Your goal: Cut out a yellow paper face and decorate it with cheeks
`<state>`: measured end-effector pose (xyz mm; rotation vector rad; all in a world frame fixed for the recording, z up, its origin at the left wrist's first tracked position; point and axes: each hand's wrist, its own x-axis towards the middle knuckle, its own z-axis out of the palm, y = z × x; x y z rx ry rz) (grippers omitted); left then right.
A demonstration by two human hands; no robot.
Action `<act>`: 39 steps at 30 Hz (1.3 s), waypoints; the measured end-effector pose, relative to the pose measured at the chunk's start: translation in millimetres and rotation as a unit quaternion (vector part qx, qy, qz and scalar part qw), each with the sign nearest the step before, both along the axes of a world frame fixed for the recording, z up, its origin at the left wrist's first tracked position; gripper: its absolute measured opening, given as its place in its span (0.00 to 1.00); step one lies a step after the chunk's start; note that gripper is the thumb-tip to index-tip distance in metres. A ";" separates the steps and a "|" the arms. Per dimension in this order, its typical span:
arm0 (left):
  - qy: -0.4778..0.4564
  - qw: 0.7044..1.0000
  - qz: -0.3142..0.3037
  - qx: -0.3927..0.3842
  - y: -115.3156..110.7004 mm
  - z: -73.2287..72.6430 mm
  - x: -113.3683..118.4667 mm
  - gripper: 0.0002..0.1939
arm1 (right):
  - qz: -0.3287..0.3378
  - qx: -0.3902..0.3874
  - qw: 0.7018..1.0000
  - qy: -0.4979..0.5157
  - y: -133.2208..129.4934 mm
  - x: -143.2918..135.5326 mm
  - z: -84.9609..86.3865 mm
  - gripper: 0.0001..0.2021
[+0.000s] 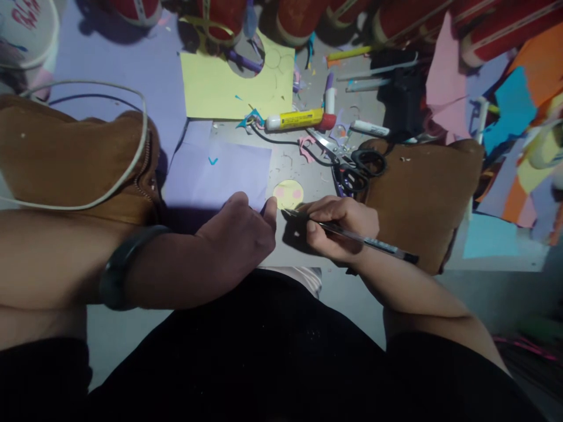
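A small yellow paper circle (pixel 289 193) with pink cheeks and a drawn smile lies flat on the table in front of me. My right hand (pixel 341 225) is closed round a clear-barrelled pen (pixel 365 239), its tip at the circle's lower edge. On the other side, my left hand (pixel 244 234) has its fingers curled, with the index fingertip by the circle's left edge. Whatever the curled fingers may hold is hidden. Beside that hand lies a purple paper sheet (pixel 224 176) bearing a small blue V-shaped piece (pixel 213 161).
Black-handled scissors (pixel 352 167) and a yellow glue stick (pixel 295 119) lie beyond the circle among paper scraps. Brown cushions (pixel 65 152) flank the work area. Pale yellow paper (pixel 211 88) and red containers (pixel 299 20) stand farther back. Coloured sheets (pixel 512 108) pile up rightward.
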<state>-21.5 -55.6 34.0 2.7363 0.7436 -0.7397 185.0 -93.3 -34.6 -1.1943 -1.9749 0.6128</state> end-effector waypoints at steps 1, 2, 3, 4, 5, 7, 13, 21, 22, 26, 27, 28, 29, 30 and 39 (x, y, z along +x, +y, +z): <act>-0.003 1.000 0.004 -0.004 -0.6 -0.7 -0.5 0.29 | -0.006 -0.005 1.000 -0.022 0.3 -1.0 2.2 0.07; -0.005 1.000 0.008 -0.007 -1.3 -1.4 -0.9 0.30 | -0.012 -0.007 0.999 -0.037 0.5 -1.7 3.7 0.07; -0.004 1.000 0.011 -0.010 -1.9 -1.9 -1.1 0.30 | -0.018 -0.007 0.999 -0.047 0.6 -2.1 4.7 0.07; -0.003 1.000 0.011 -0.011 -2.2 -2.2 -1.2 0.30 | -0.022 -0.005 0.998 -0.055 0.6 -2.3 5.1 0.07; 0.001 1.000 0.011 -0.011 -2.2 -2.0 -1.0 0.30 | -0.024 -0.004 0.998 -0.061 0.4 -2.4 5.1 0.07; 0.007 1.000 0.010 -0.016 -0.9 0.0 -0.1 0.30 | -0.030 -0.001 0.997 -0.074 -0.1 -2.3 4.7 0.07; 0.012 0.995 0.042 -0.085 6.3 10.5 2.5 0.32 | -0.041 -0.019 0.995 -0.088 -1.7 -2.6 4.7 0.07; 0.036 0.996 0.011 -0.076 6.8 11.6 2.5 0.35 | -0.046 -0.048 0.995 -0.074 -2.0 -2.6 4.1 0.08; 0.038 0.996 0.012 -0.076 6.8 11.6 2.6 0.35 | -0.044 -0.048 0.995 -0.072 -1.9 -2.5 3.9 0.08; 0.028 0.996 0.024 -0.083 6.4 11.4 2.5 0.35 | -0.045 -0.054 0.995 -0.069 -1.4 -2.7 3.9 0.07; 0.029 0.996 0.023 -0.085 6.4 11.2 2.5 0.35 | -0.046 -0.055 0.995 -0.071 -1.2 -2.9 3.9 0.07; 0.032 0.995 0.021 -0.087 6.4 11.0 2.5 0.35 | -0.045 -0.055 0.995 -0.071 -1.1 -3.0 3.9 0.07; 0.035 0.995 0.018 -0.087 6.4 10.8 2.5 0.35 | -0.042 -0.052 0.995 -0.069 -0.9 -3.0 3.8 0.07; 0.038 0.996 0.013 -0.085 6.5 10.5 2.6 0.35 | -0.038 -0.047 0.996 -0.066 -0.7 -2.9 3.7 0.07; 0.049 0.996 -0.022 -0.065 7.1 12.6 2.3 0.36 | -0.031 -0.033 0.997 -0.057 0.1 -2.6 3.8 0.07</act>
